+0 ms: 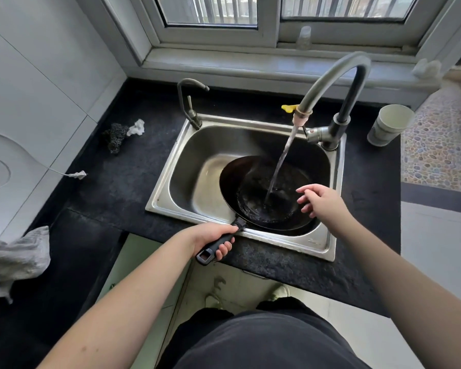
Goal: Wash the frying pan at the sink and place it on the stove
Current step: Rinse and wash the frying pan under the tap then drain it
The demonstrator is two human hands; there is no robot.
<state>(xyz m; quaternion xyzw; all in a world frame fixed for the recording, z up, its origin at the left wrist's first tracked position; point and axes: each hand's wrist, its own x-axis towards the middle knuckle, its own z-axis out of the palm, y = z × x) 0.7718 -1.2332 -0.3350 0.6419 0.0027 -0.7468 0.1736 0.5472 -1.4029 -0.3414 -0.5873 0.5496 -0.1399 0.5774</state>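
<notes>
- So far, the frying pan (266, 193) sits in the steel sink (328, 243), its black handle (218, 243) sticking out over the near rim toward the person.
- The left hand (213, 238) is wrapped firmly round that handle, fingers curled underneath, steadying the pan.
- Just beyond that grip, water from the tall faucet (338, 78) streams onto the pan's dark floor, where a shallow pool has gathered.
- The right hand (320, 199) hovers over the pan's right rim, fingers loosely spread and holding nothing; whether it touches the rim cannot be told.
- Rinsing looks under way, but scrubbing seems not yet done: the dark scouring pad (115, 138) lies on the counter, well away from the handle grip, to its far left.
- Left to do, by this judgement: scrub, rinse, shut the faucet, carry the pan to the stove, which is not in view.
</notes>
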